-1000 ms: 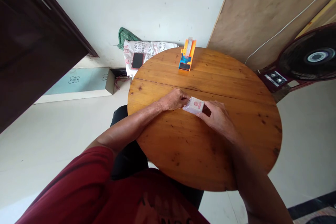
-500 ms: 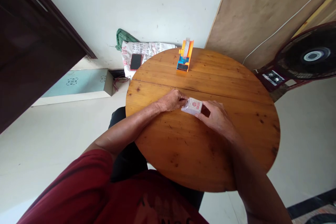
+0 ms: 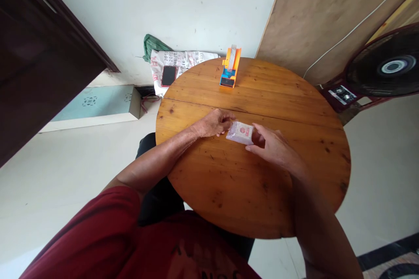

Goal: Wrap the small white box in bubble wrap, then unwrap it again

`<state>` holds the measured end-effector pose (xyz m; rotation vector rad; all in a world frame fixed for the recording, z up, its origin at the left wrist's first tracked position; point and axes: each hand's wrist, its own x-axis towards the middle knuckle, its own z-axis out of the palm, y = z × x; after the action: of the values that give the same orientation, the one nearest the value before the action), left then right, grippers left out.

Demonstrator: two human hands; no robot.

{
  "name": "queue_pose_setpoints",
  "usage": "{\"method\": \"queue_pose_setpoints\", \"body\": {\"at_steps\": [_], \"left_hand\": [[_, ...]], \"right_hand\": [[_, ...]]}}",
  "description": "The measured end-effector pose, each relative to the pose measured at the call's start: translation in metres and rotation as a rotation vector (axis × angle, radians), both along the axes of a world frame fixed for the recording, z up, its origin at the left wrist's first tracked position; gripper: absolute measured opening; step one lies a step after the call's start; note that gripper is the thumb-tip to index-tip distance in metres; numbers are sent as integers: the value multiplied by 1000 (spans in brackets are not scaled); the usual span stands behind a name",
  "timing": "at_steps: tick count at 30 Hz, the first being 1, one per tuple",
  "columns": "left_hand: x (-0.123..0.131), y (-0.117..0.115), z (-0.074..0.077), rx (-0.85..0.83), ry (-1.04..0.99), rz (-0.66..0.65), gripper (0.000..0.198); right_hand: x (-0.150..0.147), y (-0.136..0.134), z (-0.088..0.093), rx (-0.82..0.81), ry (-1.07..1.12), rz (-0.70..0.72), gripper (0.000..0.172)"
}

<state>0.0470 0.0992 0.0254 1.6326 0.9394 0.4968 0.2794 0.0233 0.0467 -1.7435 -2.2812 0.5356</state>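
Film-wrapped box [image 3: 241,132] on a round wooden tabletop [image 3: 225,174]

At the left, past the tabletop's far rim, a crumpled green bag [image 3: 156,44] slumps against the wall beside a white printed sack [image 3: 189,60]. Flat on the sack lies a dark, glossy phone [image 3: 169,75] with a red edge, likely set there to be off the boards.

Next comes the left hand [image 3: 227,122], its forearm lying across the varnished, knotty wood, probably for steadiness. Its fingers are bent, with a narrow space between thumb and forefinger, right by the box's left end; whether they touch the wrapping I cannot tell.

Further back stands an orange and blue tape dispenser [image 3: 230,67], hard-looking plastic, upright, carrying a roll of pale tape. Near the far rim, it seems placed to leave the nearer boards to the hands.

The box appears to rest on the tabletop between the two hands: small, straight-edged, pale, with red print uppermost. Its clear film looks thin, shiny and crinkled, loosest at the left end.

Around the right end, the right hand [image 3: 250,136] makes a loose C, thumb on the near side and fingers on the far side, apparently ready to steady the box; firm contact cannot be made out.
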Motion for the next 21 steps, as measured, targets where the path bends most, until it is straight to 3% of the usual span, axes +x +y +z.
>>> {"method": "queue_pose_setpoints", "body": {"at_steps": [5,9,13,16,18,21], "left_hand": [[5,0,-4,0,18,-33,26],[9,0,-8,0,35,-10,25],[8,0,-8,9,35,-26,25],[2,2,-5,-1,18,-38,31],[-1,3,-3,-4,-20,26,40],[-4,6,0,26,-86,132,40]], "right_hand": [[-12,3,-4,19,16,43,27],[-16,4,-7,37,-15,29,20],[-15,2,-5,24,-20,29,25],[-6,0,-1,20,4,19,45],[-1,0,3,76,49,-1,57],[0,-1,6,260,162,6,42]]}}
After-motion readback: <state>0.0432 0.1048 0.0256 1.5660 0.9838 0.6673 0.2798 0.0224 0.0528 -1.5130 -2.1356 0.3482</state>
